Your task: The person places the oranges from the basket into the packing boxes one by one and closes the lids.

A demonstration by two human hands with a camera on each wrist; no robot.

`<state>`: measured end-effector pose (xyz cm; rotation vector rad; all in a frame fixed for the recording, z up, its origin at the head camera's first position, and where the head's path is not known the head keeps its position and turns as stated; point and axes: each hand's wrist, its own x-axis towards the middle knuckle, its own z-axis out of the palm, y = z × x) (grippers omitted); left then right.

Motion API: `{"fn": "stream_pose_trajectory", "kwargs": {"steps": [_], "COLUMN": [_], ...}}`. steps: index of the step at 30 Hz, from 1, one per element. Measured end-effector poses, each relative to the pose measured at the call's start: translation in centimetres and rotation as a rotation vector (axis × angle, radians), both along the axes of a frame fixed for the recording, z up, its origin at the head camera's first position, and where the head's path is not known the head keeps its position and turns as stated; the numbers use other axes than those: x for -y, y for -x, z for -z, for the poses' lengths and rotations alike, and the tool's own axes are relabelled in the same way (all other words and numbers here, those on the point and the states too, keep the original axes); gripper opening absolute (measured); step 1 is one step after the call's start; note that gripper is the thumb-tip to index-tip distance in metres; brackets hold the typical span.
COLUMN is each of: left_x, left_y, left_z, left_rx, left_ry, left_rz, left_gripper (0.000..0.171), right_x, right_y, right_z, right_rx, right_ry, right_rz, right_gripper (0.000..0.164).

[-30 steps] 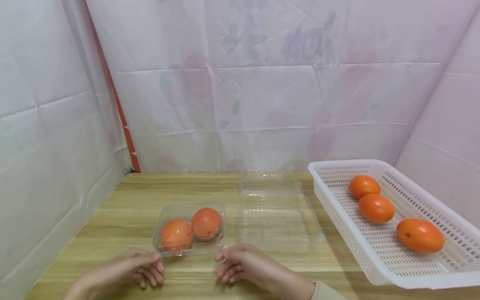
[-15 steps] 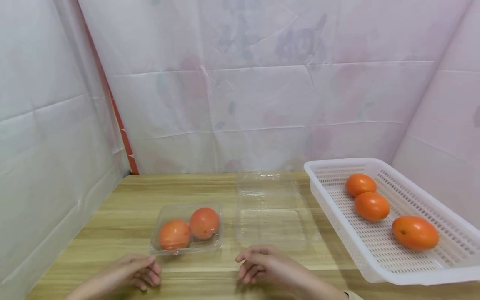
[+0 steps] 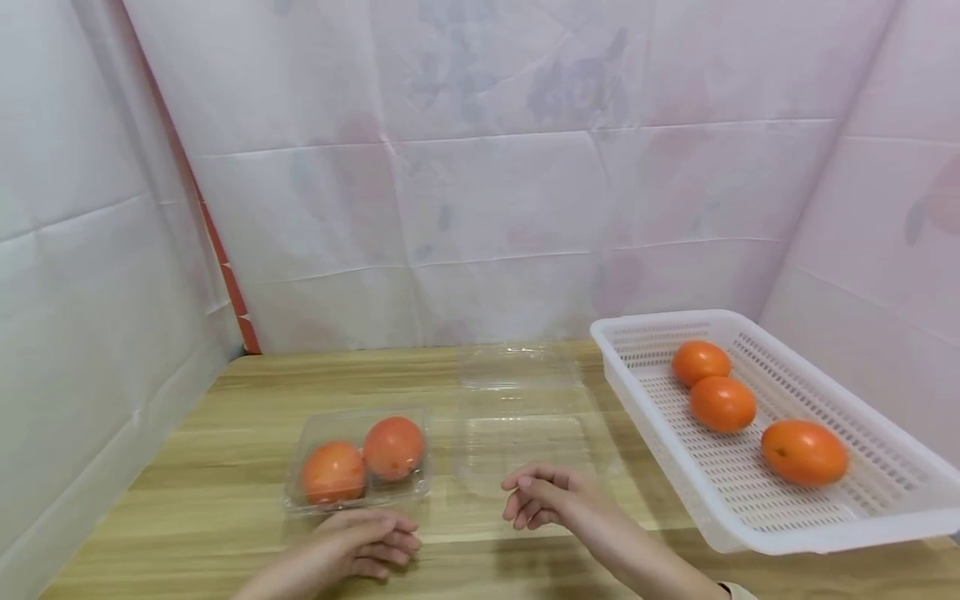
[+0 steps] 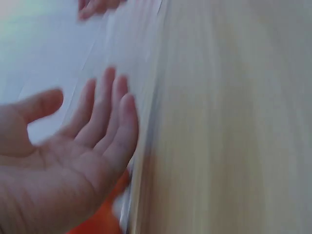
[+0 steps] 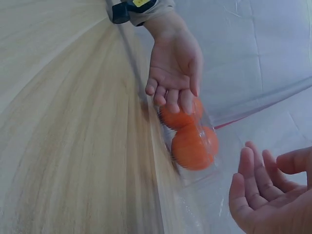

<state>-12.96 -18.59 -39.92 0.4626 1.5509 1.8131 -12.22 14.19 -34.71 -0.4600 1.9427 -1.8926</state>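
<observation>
Two orange-red tomatoes (image 3: 393, 448) lie inside a closed clear plastic box (image 3: 318, 427) on the left of the table. My left hand (image 3: 360, 546) hovers just in front of that box, fingers loosely bent, palm facing inward and holding nothing. A second clear box (image 3: 525, 446) stands with its lid raised back, right of the first. Over its front edge in the head view is my right hand (image 3: 551, 497), also holding nothing, with relaxed fingers. The right wrist view shows both palms, with the tomatoes (image 5: 192, 148) beyond my left hand (image 5: 173, 73).
On the right a white perforated plastic basket (image 3: 637, 417) holds three orange oval tomatoes (image 3: 804, 452). Wood-grain table (image 3: 187, 500) runs under everything. Pale printed sheeting (image 3: 480, 200) walls the back and both sides.
The right hand has drawn away to the right from the closed box and up toward the lidded-open one. The left hand has swung rightward along the closed box's front. The head view has turned slightly right.
</observation>
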Motion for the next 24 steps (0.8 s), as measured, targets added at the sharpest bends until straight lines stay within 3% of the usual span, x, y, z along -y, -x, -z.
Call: {"fn": "stream_pose_trajectory", "kwargs": {"steps": [4,11,18,24], "left_x": [-3.9,-9.0,-10.7,-11.0], "left_y": [0.0,0.0,0.5,0.6], "left_z": [0.1,0.3,0.8,1.2], "left_rx": [0.014,0.071,0.129,0.283], "left_ry": [0.000,-0.014,-0.080,-0.228], "left_rz": [-0.078,-0.177,-0.329,-0.442], "left_gripper": [0.045,0.048,0.039,0.029], "right_x": [-0.5,-1.1,-1.8,-2.5], "right_y": [0.2,0.3,-0.1,-0.7], "right_z": [-0.2,-0.3,-1.0,-2.0], "right_rx": [-0.017,-0.022,-0.052,-0.111], "right_ry": [-0.007,-0.004,-0.011,-0.056], "right_rz": [0.070,0.093,0.084,0.053], "right_gripper": [0.032,0.031,0.030,0.030]}}
